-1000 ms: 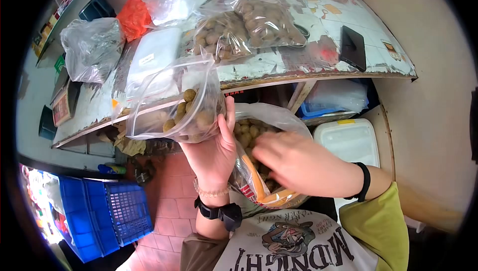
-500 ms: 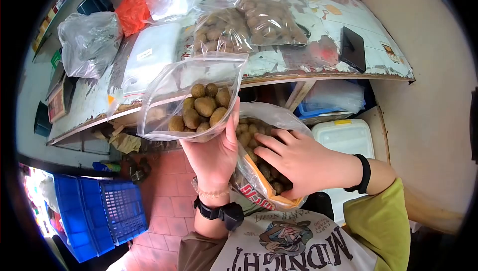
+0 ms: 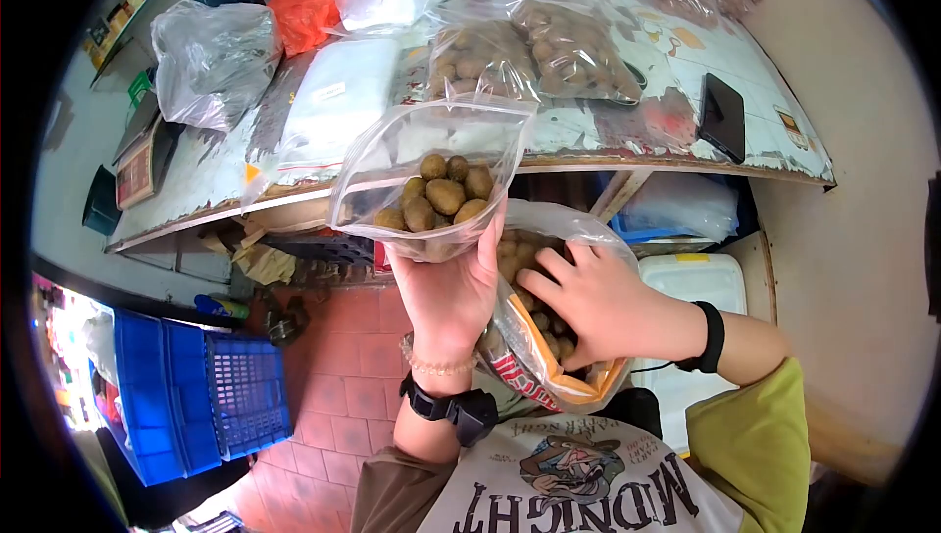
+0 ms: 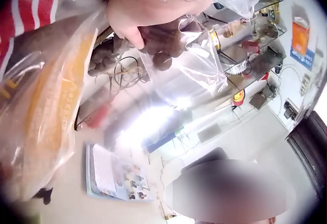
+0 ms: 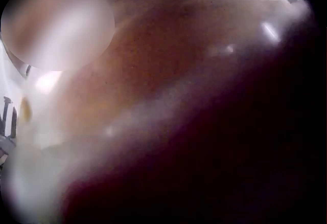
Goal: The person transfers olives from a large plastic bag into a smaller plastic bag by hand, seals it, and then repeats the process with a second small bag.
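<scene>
A clear zip bag point(image 3: 363, 175) with several brown, kiwi-like fruits point(image 3: 446, 197) in it stands with its mouth open. My left hand point(image 3: 446, 303) holds it from below, palm up, thumb side along its right; the other fingers are mostly hidden behind the bag. In the left wrist view the left hand point(image 4: 153, 9) is beside the clear plastic point(image 4: 189, 75). My right hand point(image 3: 613, 308) reaches into a larger orange-and-red printed bag point(image 3: 520, 371), fingers spread over the fruits there, fingertips partly hidden. The right wrist view is dark and blurred.
On the worn table point(image 3: 578, 141) lie two filled clear bags point(image 3: 480, 58), a stack of flat plastic bags point(image 3: 343, 82), a phone point(image 3: 721, 117) and a red bag point(image 3: 304, 12). Blue crates point(image 3: 167, 386) stand at lower left; a white lidded box point(image 3: 701, 288) is beyond the right forearm.
The left hand and its clear bag have tilted more upright, showing the fruits inside. The right hand, blurred earlier, has spread its fingers over the fruits in the larger bag. The view has shifted slightly.
</scene>
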`<control>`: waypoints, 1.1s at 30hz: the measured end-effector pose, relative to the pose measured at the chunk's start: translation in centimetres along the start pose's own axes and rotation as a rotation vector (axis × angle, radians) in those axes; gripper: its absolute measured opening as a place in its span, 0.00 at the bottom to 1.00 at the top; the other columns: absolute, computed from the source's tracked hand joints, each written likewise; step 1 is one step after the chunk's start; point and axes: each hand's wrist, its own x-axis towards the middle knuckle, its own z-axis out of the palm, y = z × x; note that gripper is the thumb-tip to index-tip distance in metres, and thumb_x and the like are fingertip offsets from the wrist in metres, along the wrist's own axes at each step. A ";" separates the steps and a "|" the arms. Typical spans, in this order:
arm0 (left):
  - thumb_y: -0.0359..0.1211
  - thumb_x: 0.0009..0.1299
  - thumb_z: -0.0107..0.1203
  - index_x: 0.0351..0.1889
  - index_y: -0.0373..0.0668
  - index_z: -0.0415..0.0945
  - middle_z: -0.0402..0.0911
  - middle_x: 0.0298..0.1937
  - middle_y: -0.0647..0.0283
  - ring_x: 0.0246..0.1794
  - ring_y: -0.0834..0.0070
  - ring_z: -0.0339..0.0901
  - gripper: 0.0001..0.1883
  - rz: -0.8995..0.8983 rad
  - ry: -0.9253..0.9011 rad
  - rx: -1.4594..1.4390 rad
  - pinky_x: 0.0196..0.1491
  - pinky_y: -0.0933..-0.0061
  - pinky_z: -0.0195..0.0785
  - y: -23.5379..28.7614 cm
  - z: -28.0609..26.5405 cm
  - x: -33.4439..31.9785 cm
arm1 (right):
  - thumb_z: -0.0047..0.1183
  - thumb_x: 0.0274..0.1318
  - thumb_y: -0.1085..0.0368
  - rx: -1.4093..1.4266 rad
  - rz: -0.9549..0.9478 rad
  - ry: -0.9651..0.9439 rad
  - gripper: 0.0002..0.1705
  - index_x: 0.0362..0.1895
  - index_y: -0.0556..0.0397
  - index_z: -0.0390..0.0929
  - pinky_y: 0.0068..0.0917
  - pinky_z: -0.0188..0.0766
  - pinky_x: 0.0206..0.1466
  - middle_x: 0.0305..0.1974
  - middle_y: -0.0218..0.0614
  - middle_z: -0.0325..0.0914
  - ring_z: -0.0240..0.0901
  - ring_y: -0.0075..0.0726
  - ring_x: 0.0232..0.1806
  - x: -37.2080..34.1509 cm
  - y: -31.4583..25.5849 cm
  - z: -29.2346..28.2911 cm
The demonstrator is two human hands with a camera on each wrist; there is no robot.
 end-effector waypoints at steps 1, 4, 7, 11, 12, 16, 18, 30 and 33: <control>0.53 0.74 0.47 0.73 0.45 0.56 0.57 0.75 0.57 0.74 0.56 0.55 0.35 -0.003 0.014 -0.020 0.74 0.53 0.56 0.0 0.0 0.0 | 0.76 0.18 0.49 0.041 0.007 0.002 0.56 0.59 0.51 0.68 0.43 0.67 0.50 0.50 0.42 0.68 0.66 0.52 0.49 0.1 0.2 0.1; 0.53 0.74 0.47 0.73 0.44 0.56 0.57 0.75 0.57 0.74 0.56 0.55 0.35 0.013 0.038 0.001 0.74 0.53 0.55 -0.1 0.2 0.0 | 0.76 0.18 0.53 0.029 0.009 -0.014 0.54 0.59 0.51 0.67 0.45 0.69 0.49 0.49 0.41 0.70 0.67 0.53 0.51 0.2 -0.1 0.0; 0.53 0.74 0.46 0.73 0.44 0.55 0.57 0.75 0.57 0.75 0.56 0.55 0.35 0.012 -0.005 0.041 0.74 0.53 0.55 0.0 -0.1 -0.1 | 0.76 0.18 0.56 0.036 -0.009 -0.038 0.52 0.57 0.51 0.67 0.46 0.71 0.47 0.46 0.42 0.72 0.69 0.55 0.51 0.4 0.1 -0.3; 0.53 0.75 0.46 0.73 0.44 0.55 0.57 0.75 0.57 0.75 0.56 0.55 0.35 0.032 0.000 0.028 0.74 0.53 0.56 -0.1 -0.1 -0.1 | 0.73 0.21 0.60 0.056 -0.081 -0.036 0.45 0.52 0.52 0.68 0.43 0.74 0.43 0.42 0.42 0.75 0.74 0.52 0.45 0.8 0.8 -0.1; 0.52 0.75 0.45 0.73 0.44 0.55 0.56 0.75 0.57 0.75 0.55 0.55 0.35 0.013 -0.005 0.028 0.73 0.53 0.57 -0.1 -0.1 -0.2 | 0.73 0.21 0.60 0.055 -0.082 -0.041 0.45 0.52 0.52 0.68 0.43 0.74 0.43 0.42 0.42 0.75 0.74 0.52 0.45 0.8 0.9 -0.1; 0.53 0.75 0.45 0.74 0.44 0.54 0.56 0.75 0.57 0.75 0.53 0.54 0.35 0.004 0.008 0.000 0.73 0.53 0.58 0.0 -0.2 -0.2 | 0.68 0.31 0.63 0.106 -0.143 0.006 0.34 0.48 0.53 0.69 0.42 0.75 0.37 0.35 0.42 0.77 0.78 0.51 0.34 0.9 1.4 0.4; 0.54 0.75 0.45 0.74 0.45 0.54 0.56 0.75 0.57 0.75 0.52 0.54 0.36 -0.016 -0.019 -0.005 0.73 0.52 0.58 0.0 -0.3 -0.2 | 0.66 0.34 0.63 0.158 -0.147 -0.004 0.30 0.47 0.53 0.70 0.42 0.75 0.36 0.33 0.42 0.77 0.79 0.52 0.31 0.9 1.5 0.4; 0.52 0.72 0.51 0.70 0.48 0.63 0.62 0.72 0.60 0.76 0.49 0.47 0.32 0.006 0.028 0.027 0.69 0.58 0.66 -0.3 0.1 -0.2 | 0.57 0.58 0.68 0.638 -0.072 0.310 0.13 0.47 0.50 0.75 0.30 0.72 0.34 0.31 0.34 0.76 0.75 0.38 0.27 1.0 1.7 -0.8; 0.52 0.72 0.51 0.70 0.48 0.63 0.62 0.72 0.60 0.76 0.49 0.47 0.32 0.000 0.019 0.035 0.69 0.57 0.66 -0.3 0.1 -0.3 | 0.55 0.62 0.67 1.370 0.173 0.177 0.10 0.46 0.53 0.74 0.22 0.69 0.31 0.31 0.29 0.76 0.76 0.25 0.28 0.5 1.3 -2.1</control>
